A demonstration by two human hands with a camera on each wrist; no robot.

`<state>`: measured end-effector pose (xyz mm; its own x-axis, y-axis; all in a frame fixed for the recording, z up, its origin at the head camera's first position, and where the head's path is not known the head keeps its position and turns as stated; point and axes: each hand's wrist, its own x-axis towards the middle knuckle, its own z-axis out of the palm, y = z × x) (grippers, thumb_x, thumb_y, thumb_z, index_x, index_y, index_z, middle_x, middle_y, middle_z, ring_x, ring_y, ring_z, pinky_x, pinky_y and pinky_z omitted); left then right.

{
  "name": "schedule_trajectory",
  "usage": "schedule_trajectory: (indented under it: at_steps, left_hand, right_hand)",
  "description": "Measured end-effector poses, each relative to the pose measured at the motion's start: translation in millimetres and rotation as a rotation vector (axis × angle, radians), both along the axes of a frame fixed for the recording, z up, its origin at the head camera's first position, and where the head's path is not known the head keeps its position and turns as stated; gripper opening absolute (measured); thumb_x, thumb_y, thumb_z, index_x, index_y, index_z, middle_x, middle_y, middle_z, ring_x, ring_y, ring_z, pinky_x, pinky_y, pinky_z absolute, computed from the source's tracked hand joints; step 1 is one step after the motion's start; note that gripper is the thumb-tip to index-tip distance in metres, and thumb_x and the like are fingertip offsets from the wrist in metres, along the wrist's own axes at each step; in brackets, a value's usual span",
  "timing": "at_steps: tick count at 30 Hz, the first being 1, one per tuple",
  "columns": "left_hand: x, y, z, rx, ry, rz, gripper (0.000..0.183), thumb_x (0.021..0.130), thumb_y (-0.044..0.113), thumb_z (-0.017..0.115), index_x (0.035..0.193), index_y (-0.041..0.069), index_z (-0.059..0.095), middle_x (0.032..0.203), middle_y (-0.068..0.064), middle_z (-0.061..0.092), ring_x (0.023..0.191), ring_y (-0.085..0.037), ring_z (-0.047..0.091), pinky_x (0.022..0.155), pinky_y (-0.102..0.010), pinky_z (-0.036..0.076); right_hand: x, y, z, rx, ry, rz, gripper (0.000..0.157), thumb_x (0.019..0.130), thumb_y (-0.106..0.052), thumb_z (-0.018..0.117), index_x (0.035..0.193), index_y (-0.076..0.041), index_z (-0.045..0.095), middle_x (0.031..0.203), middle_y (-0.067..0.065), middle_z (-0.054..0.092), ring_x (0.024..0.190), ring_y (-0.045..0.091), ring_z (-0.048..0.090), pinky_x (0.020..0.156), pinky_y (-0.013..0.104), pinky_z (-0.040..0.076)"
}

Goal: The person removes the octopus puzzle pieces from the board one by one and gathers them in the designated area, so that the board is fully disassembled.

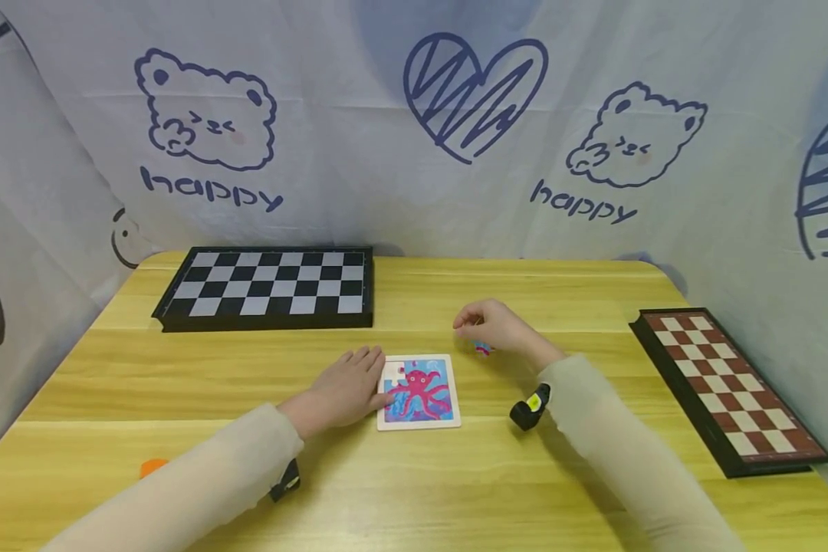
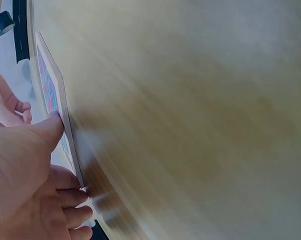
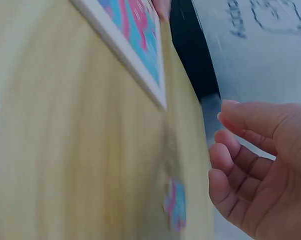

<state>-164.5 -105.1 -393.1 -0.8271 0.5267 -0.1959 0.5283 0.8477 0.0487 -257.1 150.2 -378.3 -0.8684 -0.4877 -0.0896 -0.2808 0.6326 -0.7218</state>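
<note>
A square jigsaw puzzle (image 1: 421, 395) with a pink octopus on blue lies in a white frame; bare white shows at its upper left. My left hand (image 1: 345, 387) rests along the frame's left edge, fingers straight. In the left wrist view its thumb (image 2: 53, 127) presses on the puzzle's border. To the right of the frame, a loose blue and pink puzzle piece (image 3: 176, 205) lies on the table. Just above that piece hovers my right hand (image 1: 497, 328), its fingers (image 3: 223, 157) loosely bent with nothing between them.
Behind the left hand lies a black-and-white chessboard (image 1: 276, 284). A brown-and-white chessboard (image 1: 731, 383) lies at the table's right side. An orange object (image 1: 153, 466) is partly covered by the left sleeve. A printed cloth (image 1: 414, 207) hangs behind the wooden table (image 1: 524, 491).
</note>
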Motion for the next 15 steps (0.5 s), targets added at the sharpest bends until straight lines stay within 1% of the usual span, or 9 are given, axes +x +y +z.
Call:
schedule_trajectory:
  at_steps: [4, 7, 11, 15]
  left_hand:
    - [-1.2, -0.1, -1.2, -0.003, 0.002, 0.000, 0.069, 0.095, 0.047, 0.041, 0.139, -0.006, 0.032, 0.144, -0.020, 0.029, 0.132, -0.034, 0.025, 0.108, -0.045, 0.021]
    - [-1.7, -0.1, -0.8, -0.004, 0.004, 0.002, 0.070, 0.095, 0.047, 0.042, 0.139, -0.006, 0.032, 0.144, -0.020, 0.030, 0.132, -0.034, 0.026, 0.107, -0.045, 0.022]
    - [-1.7, -0.2, 0.4, -0.005, 0.003, -0.001, 0.070, 0.095, 0.047, 0.041, 0.139, -0.006, 0.032, 0.144, -0.021, 0.029, 0.132, -0.035, 0.026, 0.107, -0.045, 0.022]
    - [-1.8, -0.5, 1.3, -0.002, -0.002, -0.003, 0.070, 0.095, 0.047, 0.041, 0.139, -0.006, 0.032, 0.144, -0.021, 0.029, 0.132, -0.035, 0.026, 0.107, -0.046, 0.022]
  right_hand:
    - [8.0, -19.1, -3.6, -0.003, -0.006, 0.077, 0.012, 0.088, -0.011, 0.063, 0.095, -0.002, 0.066, 0.079, 0.002, 0.059, 0.062, 0.014, 0.047, 0.054, 0.026, 0.043]
    - [14.1, -32.4, -7.3, 0.017, 0.023, 0.147, 0.010, 0.087, -0.011, 0.065, 0.094, -0.004, 0.066, 0.077, 0.000, 0.058, 0.067, 0.013, 0.048, 0.059, 0.024, 0.043]
    - [22.2, -47.0, -10.2, 0.082, 0.067, 0.235, 0.010, 0.086, -0.013, 0.067, 0.094, -0.008, 0.066, 0.074, -0.002, 0.055, 0.068, 0.013, 0.049, 0.061, 0.024, 0.043]
    - [27.9, -58.1, -11.1, 0.154, 0.107, 0.298, 0.014, 0.084, -0.017, 0.068, 0.096, -0.011, 0.067, 0.076, -0.003, 0.054, 0.071, 0.013, 0.049, 0.064, 0.025, 0.044]
